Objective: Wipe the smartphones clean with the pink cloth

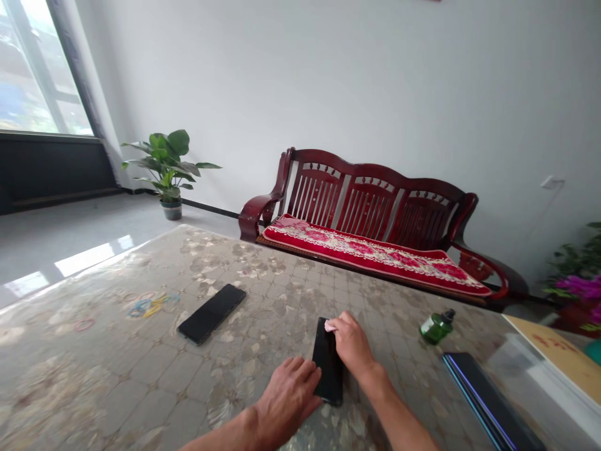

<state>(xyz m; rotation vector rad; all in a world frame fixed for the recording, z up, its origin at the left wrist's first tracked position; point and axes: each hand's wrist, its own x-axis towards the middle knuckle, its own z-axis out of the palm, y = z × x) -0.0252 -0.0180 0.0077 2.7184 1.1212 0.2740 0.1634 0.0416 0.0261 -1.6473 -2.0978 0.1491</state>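
A black smartphone [327, 366] lies face up on the patterned tablecloth [225, 369] in front of me. My left hand [288, 398] holds its lower left side, fingertips at the edge and thumb near the bottom end. Pinched in my right hand [352, 343] is a small pinkish-white wipe [330, 326], pressed on the upper part of the screen. My palm hides most of the wipe. Another black smartphone [212, 313] lies flat to the left, apart from both hands.
Several coloured rubber bands [150, 305] lie on the left. To the right stand a green pump bottle [436, 327] and some stacked phones [491, 401], beside a pale box [563, 360]. Beyond the table are a red wooden bench [366, 207] and a potted plant [171, 166].
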